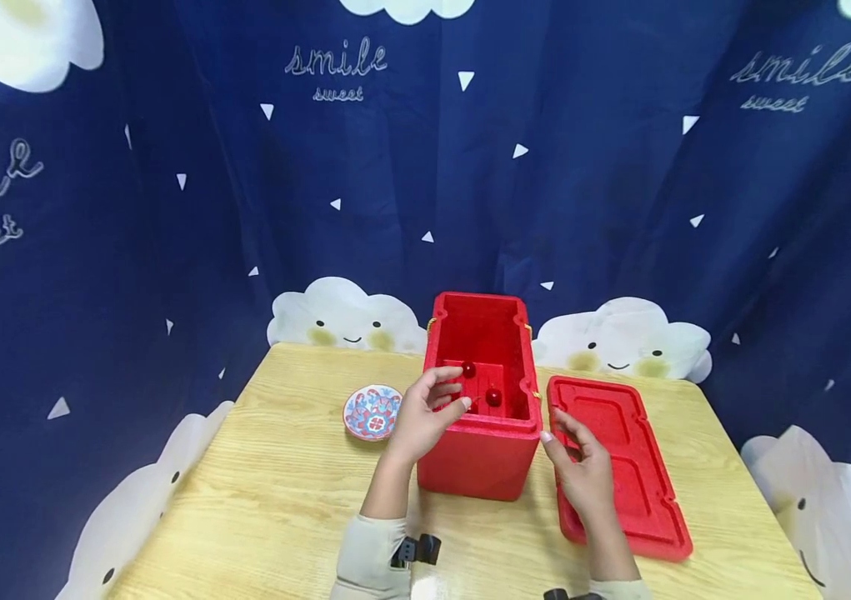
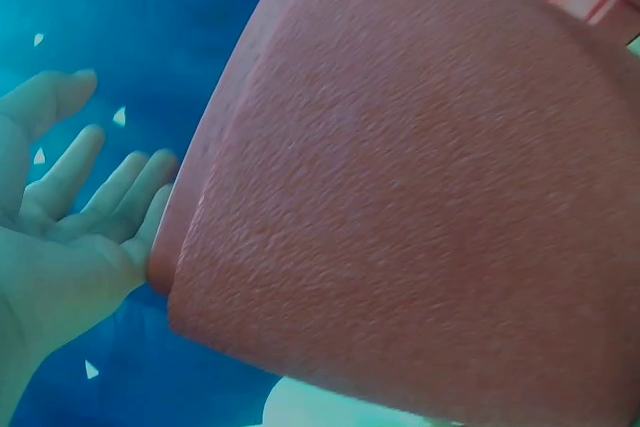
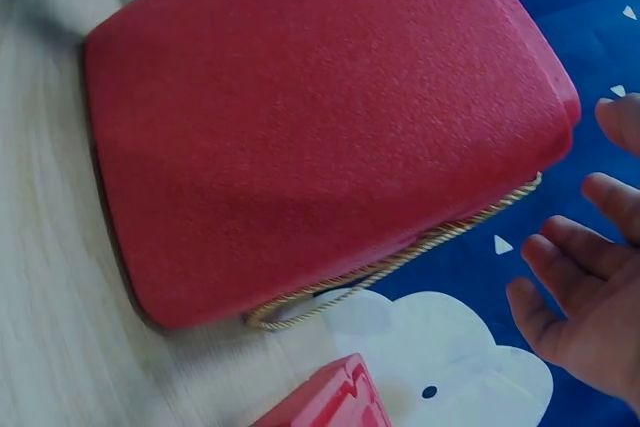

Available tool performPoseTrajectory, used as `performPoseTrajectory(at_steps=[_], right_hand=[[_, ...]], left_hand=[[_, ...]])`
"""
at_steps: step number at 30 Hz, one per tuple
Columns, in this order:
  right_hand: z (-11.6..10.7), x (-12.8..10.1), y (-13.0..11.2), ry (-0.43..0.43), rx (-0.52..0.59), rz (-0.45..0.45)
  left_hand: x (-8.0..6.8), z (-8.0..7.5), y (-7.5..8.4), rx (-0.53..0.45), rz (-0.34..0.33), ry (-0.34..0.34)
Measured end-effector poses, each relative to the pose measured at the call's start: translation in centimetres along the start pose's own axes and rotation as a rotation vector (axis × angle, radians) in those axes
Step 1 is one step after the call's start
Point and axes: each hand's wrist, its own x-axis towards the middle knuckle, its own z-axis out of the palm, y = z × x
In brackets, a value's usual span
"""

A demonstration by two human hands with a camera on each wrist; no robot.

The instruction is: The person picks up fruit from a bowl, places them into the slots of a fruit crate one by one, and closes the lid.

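Note:
A red foam box stands uncovered on the table, with a twisted gold cord handle along its side. Two dark red cherries lie on its floor; the left hand partly hides the space around them. Over the near left rim, the left hand hovers with loosely bent fingers, and nothing shows in it. The right hand is just outside the near right corner, fingers relaxed and apart, palm facing the box in the right wrist view. Whether the left hand touches the rim I cannot tell.
A small patterned plate sits left of the box. The red foam lid lies flat on the table to the right, partly beneath the right hand. Behind the wooden table hangs a blue curtain printed with clouds.

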Motion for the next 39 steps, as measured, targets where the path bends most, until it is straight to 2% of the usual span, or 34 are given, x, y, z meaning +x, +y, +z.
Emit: performPoseTrajectory(at_steps=[4, 10, 13, 16, 18, 19, 20, 24, 27, 30, 31, 34, 37, 38, 39], right_hand=[[-0.9, -0.1, -0.2, -0.012, -0.046, 0.046], [-2.2, -0.6, 0.0, 0.003, -0.082, 0.105], [-2.9, -0.8, 0.2, 0.031, -0.092, 0.103], [-3.4, -1.0, 0.4, 0.068, -0.099, 0.071], [-3.8, -1.2, 0.6, 0.086, -0.097, 0.042], [-4.1, -1.2, 1.3, 0.091, -0.049, 0.005], [-4.3, -1.2, 1.5, 0.096, -0.047, -0.009], [-4.9, -1.5, 1.7, 0.109, -0.053, 0.009], [-5.3, -1.6, 1.3, 0.135, -0.100, 0.080], [-6.1, -1.5, 2.9, 0.160, -0.100, 0.063], [-6.4, -1.3, 4.1, 0.166, -0.053, 0.024], [-7.2, -1.3, 5.1, 0.177, -0.043, -0.025], [-7.6, -1.6, 4.7, 0.202, 0.012, -0.034], [-7.6, -1.8, 4.0, 0.211, -0.036, -0.009], [-7.8, -1.9, 4.0, 0.219, -0.039, -0.007]], left_hand=[[-1.0, 1.2, 0.0, 0.031, 0.079, 0.102], [-2.8, 3.1, -0.9, 0.068, 0.227, 0.276], [-3.9, 4.0, -1.4, 0.092, 0.286, 0.322], [-4.8, 4.9, -2.0, 0.096, 0.310, 0.321], [-5.2, 5.5, -2.9, 0.107, 0.301, 0.308], [-5.4, 5.8, -3.5, 0.110, 0.289, 0.303], [-5.5, 6.1, -4.1, 0.120, 0.282, 0.297], [-5.8, 6.9, -6.3, 0.148, 0.290, 0.288], [-5.9, 7.3, -5.2, 0.149, 0.329, 0.288], [-6.2, 8.0, -3.7, 0.154, 0.344, 0.277], [-6.4, 8.3, -3.2, 0.153, 0.345, 0.273], [-6.6, 9.2, -3.7, 0.149, 0.330, 0.251], [-6.9, 10.2, -5.4, 0.144, 0.300, 0.228], [-7.0, 10.6, -6.0, 0.142, 0.283, 0.215], [-7.1, 10.9, -6.6, 0.139, 0.264, 0.200]])
